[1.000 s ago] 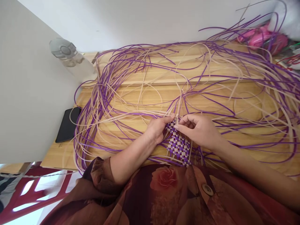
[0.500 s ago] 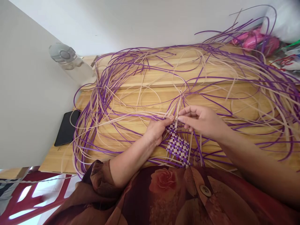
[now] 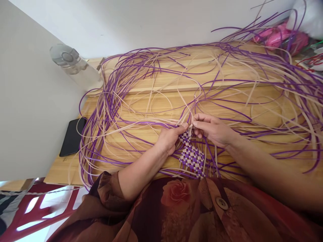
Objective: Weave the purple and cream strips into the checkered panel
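On my head feed, the purple-and-beige checkered weave (image 3: 191, 158) lies on the desk (image 3: 57, 173), just before the shirt (image 3: 151, 208). Left hand (image 3: 170, 139) nearly closed, gripping the weave's upper left edge, thumb on top. Right hand (image 3: 210, 130) at its upper right: thumb and forefinger pinching a beige strip (image 3: 191, 129). Loose strips (image 3: 101, 111) surround the weave; I log a black phone (image 3: 72, 137) well left of it, bottle (image 3: 75, 65) beyond.

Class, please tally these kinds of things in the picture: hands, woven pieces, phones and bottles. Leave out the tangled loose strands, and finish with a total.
Hands: 2 (left hand, right hand)
Woven piece: 1
Black phone: 1
Bottle: 1
Total: 5
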### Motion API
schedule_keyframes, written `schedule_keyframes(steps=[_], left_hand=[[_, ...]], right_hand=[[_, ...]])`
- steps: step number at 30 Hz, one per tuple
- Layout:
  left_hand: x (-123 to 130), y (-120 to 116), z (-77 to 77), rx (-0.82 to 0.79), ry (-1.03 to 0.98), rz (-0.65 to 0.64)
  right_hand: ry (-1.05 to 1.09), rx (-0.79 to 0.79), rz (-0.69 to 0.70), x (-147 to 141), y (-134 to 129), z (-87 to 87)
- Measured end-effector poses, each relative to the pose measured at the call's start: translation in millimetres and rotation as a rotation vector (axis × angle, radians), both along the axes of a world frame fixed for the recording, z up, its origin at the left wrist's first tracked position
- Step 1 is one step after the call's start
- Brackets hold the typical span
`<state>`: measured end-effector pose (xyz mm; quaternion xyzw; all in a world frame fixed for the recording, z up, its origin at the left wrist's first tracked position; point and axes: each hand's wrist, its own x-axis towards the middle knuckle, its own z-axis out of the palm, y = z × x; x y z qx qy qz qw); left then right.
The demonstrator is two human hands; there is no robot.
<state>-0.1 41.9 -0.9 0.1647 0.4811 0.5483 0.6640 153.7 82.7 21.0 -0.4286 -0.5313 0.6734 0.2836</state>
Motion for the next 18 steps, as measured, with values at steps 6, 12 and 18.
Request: schedule_keyframes(steps=[6,12,18], left_hand=[[0.6,-1.8,0.9,0.067,-0.047,0.030],[3.3,-3.2,6.4,-0.008,-0.036,0.098],[2.8,-2.7,3.3,0.077,-0.034,0.079]], right_hand=[[0.003,0.210,-0.001,0.5,-3.9,-13.4],[-0.292,0.473,-0.141,-4.6,-14.6,-8.6],[-0.530,1.105,-0.145,1.9,-40.9,-13.7]])
